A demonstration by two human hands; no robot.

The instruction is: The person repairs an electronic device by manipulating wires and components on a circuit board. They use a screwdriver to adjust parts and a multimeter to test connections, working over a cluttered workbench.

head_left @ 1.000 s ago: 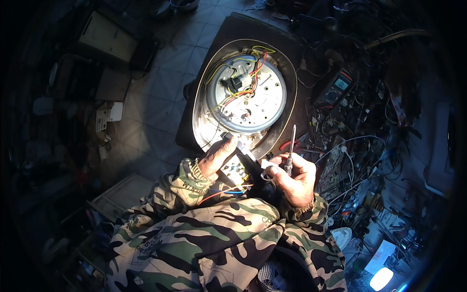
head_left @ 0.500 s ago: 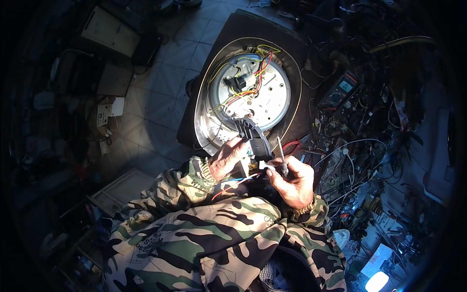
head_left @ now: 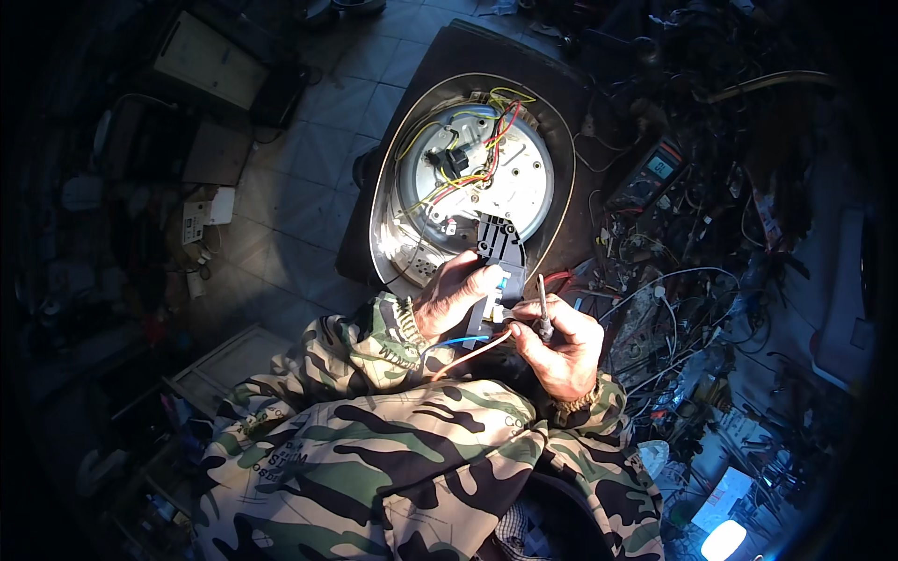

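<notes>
Two grips we note: at the near side of the oval casing (head_left: 391, 254), the left hand (head_left: 449, 297), angled far and right, clasps a black module (head_left: 514, 269); the right hand (head_left: 567, 352), curled opposite, holds a screwdriver (head_left: 543, 301) (tip pointing far).

Smooth, shiny metal disc (head_left: 520, 187) inside the edges of the worktop (head_left: 468, 49); matt black plastic housing (head_left: 512, 271) over the near edge; creased, matt cloth jacket (head_left: 449, 449)
</notes>
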